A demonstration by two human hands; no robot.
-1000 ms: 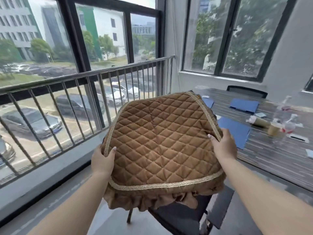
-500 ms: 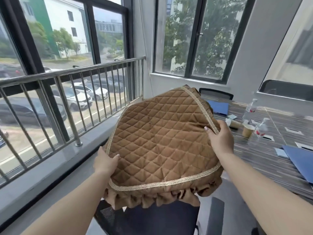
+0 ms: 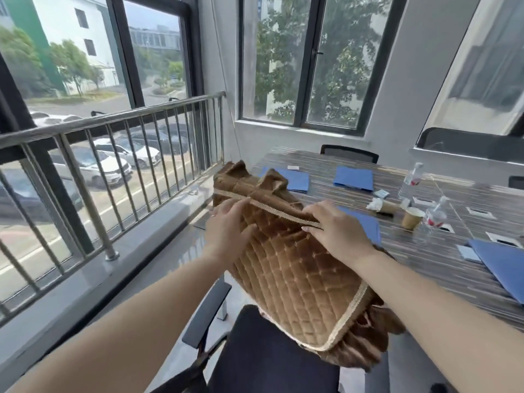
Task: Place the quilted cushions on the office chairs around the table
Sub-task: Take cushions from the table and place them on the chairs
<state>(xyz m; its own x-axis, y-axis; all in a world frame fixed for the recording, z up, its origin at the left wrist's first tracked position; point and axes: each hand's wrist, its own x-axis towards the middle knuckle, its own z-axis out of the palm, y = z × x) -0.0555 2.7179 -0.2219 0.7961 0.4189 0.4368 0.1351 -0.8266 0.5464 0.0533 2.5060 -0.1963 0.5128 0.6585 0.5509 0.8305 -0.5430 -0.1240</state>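
Observation:
A brown quilted cushion (image 3: 295, 276) with a gold braid edge and a ruffled skirt slants down onto the dark seat of an office chair (image 3: 263, 355) right below me. Its near edge rests on the seat and its far edge is raised. My left hand (image 3: 226, 228) and my right hand (image 3: 337, 228) both lie on the cushion's upper end, fingers at the braid. The chair's left armrest (image 3: 207, 310) shows beside the cushion. The chair's back is out of view.
A striped wooden table (image 3: 442, 259) stands to the right with blue folders (image 3: 353, 178), paper cups (image 3: 411, 218) and water bottles (image 3: 409, 181) on it. Another chair (image 3: 349, 153) sits at its far end. A steel railing (image 3: 113, 143) and windows run along the left.
The cushion has come down from chest height and tipped forward onto the chair seat. Both hands have shifted from its sides to its far upper edge. The view has turned right.

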